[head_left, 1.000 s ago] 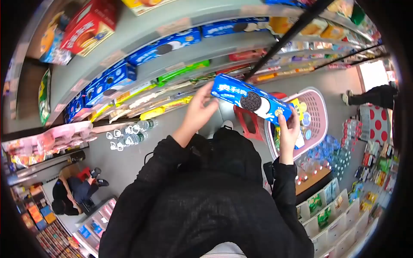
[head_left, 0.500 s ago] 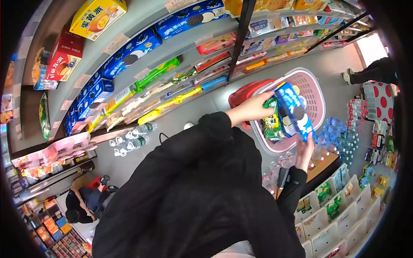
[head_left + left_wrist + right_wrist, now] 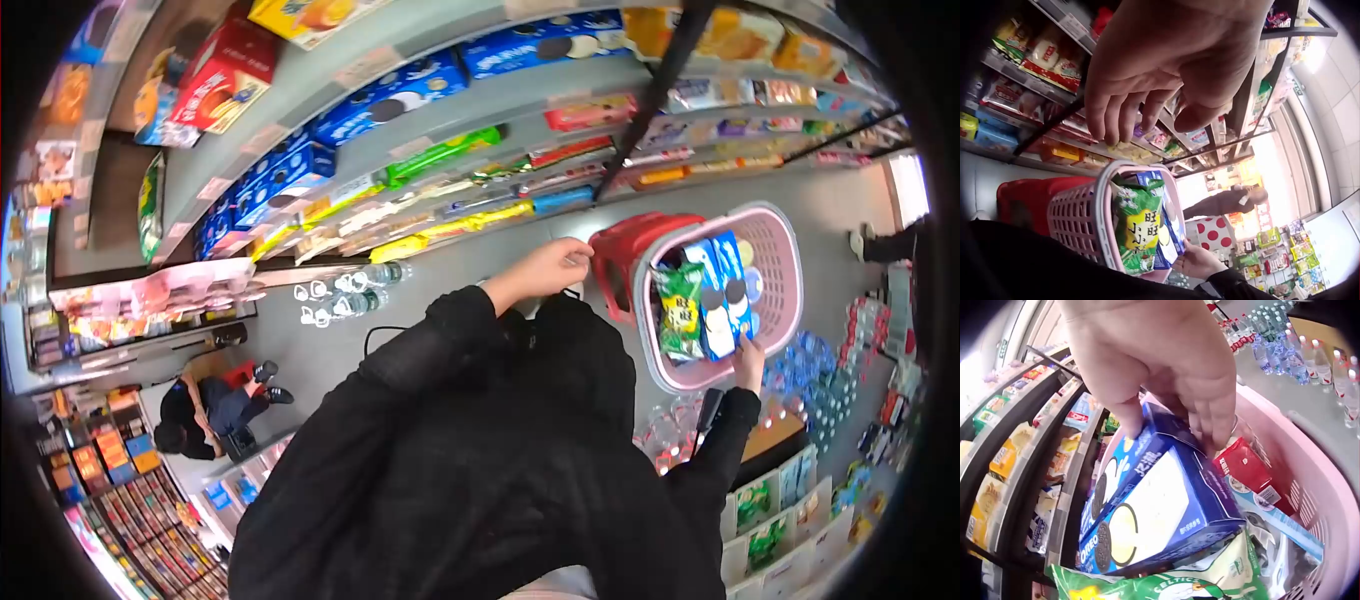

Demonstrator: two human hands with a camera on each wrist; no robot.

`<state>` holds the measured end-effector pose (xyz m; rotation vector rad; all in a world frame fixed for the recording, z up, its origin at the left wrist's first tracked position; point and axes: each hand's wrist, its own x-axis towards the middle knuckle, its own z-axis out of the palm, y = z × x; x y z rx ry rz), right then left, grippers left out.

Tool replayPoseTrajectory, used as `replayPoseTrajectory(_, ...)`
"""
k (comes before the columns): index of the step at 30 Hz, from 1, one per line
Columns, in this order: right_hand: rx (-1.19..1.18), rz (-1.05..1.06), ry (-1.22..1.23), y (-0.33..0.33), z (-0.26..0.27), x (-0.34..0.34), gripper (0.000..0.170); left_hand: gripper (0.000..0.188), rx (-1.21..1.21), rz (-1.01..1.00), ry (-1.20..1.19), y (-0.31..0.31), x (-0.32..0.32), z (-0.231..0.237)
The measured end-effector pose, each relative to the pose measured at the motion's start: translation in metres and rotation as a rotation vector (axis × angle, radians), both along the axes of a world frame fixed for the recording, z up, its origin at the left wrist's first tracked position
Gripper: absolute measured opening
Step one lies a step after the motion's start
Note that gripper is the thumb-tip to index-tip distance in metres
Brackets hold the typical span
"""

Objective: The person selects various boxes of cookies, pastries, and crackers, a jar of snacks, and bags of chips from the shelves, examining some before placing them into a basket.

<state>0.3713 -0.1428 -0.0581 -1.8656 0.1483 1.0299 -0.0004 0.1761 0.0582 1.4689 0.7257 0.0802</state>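
Note:
My right hand (image 3: 748,362) reaches into a pink basket (image 3: 788,300) and pinches the end of a blue Oreo cookie box (image 3: 1124,464). A second Oreo box (image 3: 1147,522), with a white panel, lies right beside it. In the head view a green snack bag (image 3: 681,310) sits to the left of the boxes. My left hand (image 3: 548,270) hangs left of the basket, apart from it. Its fingers (image 3: 1129,119) are loosely bent with nothing in them, as the left wrist view shows. Deeper in the basket is a red package (image 3: 1249,472).
A red plastic stool (image 3: 622,255) stands against the basket's left side. Shelves of packaged snacks (image 3: 400,100) run along the front and left. Bottles (image 3: 815,365) stand on the floor to the right. Someone in dark clothes sits (image 3: 195,415) at lower left; another person (image 3: 890,248) stands far right.
The Oreo box went from both hands in front of me down into the basket on the right. My left hand let go of it and drew back left.

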Motion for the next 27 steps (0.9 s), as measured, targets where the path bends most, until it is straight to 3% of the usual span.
replayPoseTrajectory(1,-0.087,-0.018,-0.025,0.002,-0.003,0.003,0.036,0.032,0.014,0.023,0.005,0.004,-0.012,-0.001)
replayPoseTrajectory(3,-0.398,0.260,-0.373,-0.004,-0.036,0.033,0.045,0.032,-0.044,0.093,-0.007,0.012,-0.037,-0.002)
replayPoseTrajectory(5,-0.043,0.394,-0.963,0.012,-0.020,0.019,0.052,0.031,-0.031,0.162,-0.021,0.021,-0.064,0.009)
replayPoseTrajectory(6,0.032,0.275,-0.907,0.036,0.002,0.008,0.051,0.031,-0.045,0.239,-0.069,0.027,-0.080,0.013)
replayPoseTrajectory(7,-0.072,0.304,-1.129,0.104,0.063,-0.041,0.048,0.030,-0.057,0.331,-0.117,0.031,-0.107,0.018)
replayPoseTrajectory(10,0.302,0.450,-0.954,0.205,0.137,-0.140,0.041,0.029,0.088,0.574,-0.142,0.046,-0.152,0.042)
replayPoseTrajectory(12,0.444,0.713,-0.937,0.259,0.168,-0.199,0.040,0.031,0.186,0.788,-0.183,0.059,-0.183,0.059)
replayPoseTrajectory(14,0.627,0.925,-0.829,0.302,0.196,-0.260,0.040,0.034,0.465,1.016,-0.057,0.072,-0.217,0.070)
replayPoseTrajectory(15,0.680,1.038,-0.907,0.318,0.208,-0.289,0.041,0.037,0.511,1.148,-0.135,0.080,-0.235,0.070)
replayPoseTrajectory(16,0.771,1.132,-0.952,0.333,0.213,-0.314,0.041,0.041,0.557,1.168,0.026,0.085,-0.248,0.091)
replayPoseTrajectory(17,0.850,1.212,-0.981,0.347,0.220,-0.336,0.040,0.046,0.718,1.233,0.030,0.093,-0.269,0.085)
replayPoseTrajectory(19,0.931,1.290,-0.944,0.369,0.230,-0.375,0.040,0.051,0.717,1.348,-0.035,0.104,-0.295,0.094)
replayPoseTrajectory(25,0.985,1.359,-0.802,0.421,0.221,-0.453,0.040,0.058,0.771,1.265,0.215,0.126,-0.358,0.089)
replayPoseTrajectory(27,0.967,1.218,-0.891,0.432,0.218,-0.472,0.041,0.060,0.705,1.330,0.186,0.128,-0.360,0.089)
